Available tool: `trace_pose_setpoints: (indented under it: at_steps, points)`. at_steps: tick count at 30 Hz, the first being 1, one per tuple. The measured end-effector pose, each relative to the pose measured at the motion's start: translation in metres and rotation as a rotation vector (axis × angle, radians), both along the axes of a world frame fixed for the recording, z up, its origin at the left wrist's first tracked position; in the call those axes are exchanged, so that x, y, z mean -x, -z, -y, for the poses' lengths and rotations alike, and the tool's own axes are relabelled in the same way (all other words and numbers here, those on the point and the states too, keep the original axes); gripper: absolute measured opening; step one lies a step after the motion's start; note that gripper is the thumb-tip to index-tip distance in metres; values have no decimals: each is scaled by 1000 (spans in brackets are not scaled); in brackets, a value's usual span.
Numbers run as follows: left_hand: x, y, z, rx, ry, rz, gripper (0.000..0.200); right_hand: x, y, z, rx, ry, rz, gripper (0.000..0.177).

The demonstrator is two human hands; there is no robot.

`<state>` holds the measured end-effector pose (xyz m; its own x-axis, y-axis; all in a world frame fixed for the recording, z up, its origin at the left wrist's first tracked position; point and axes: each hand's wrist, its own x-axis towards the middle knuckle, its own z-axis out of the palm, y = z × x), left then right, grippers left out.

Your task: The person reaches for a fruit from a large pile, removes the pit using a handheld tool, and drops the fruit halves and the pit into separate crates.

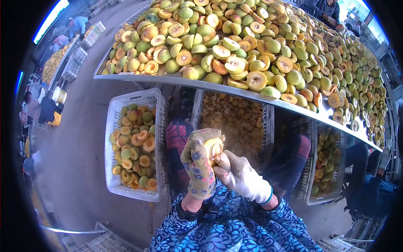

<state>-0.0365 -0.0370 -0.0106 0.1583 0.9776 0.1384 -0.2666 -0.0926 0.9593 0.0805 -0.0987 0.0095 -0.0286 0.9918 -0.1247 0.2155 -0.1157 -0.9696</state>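
My left hand (196,170), in a patterned, stained glove, is closed around a peach half (213,150) with its cut face turned to the right. My right hand (245,178), in a white glove with dirty fingertips, presses against that cut face. Its thumb and fingers are pinched together at the middle of the fruit. Whatever is in the right fingers is hidden by the glove. Both hands are above my lap, in front of a white crate (269,126) holding brownish pits and scraps.
A metal-edged table (168,80) heaped with halved peaches spans the top. On the left a white crate (110,168) holds peach halves; another crate (312,185) stands to the right. Other people sit at the right edge and in the left background.
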Motion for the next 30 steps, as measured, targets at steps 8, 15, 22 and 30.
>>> trace_pose_setpoints:
  at_steps: [8, 15, 22, 30]
  points:
    - [-4, -18, -7, 46, 31, -149, 41, -23, 16, -9, -23, -206, -41, 26]
    - [-22, -13, -13, -255, 10, -209, 36, -37, 13, -11, 188, -304, -339, 27]
    - [-14, -31, -54, -510, 558, -449, 17, -55, 13, -4, 537, -428, -545, 35]
    - [-14, -20, -39, -6, 628, -183, 45, -38, 40, 5, 757, -494, -1671, 31]
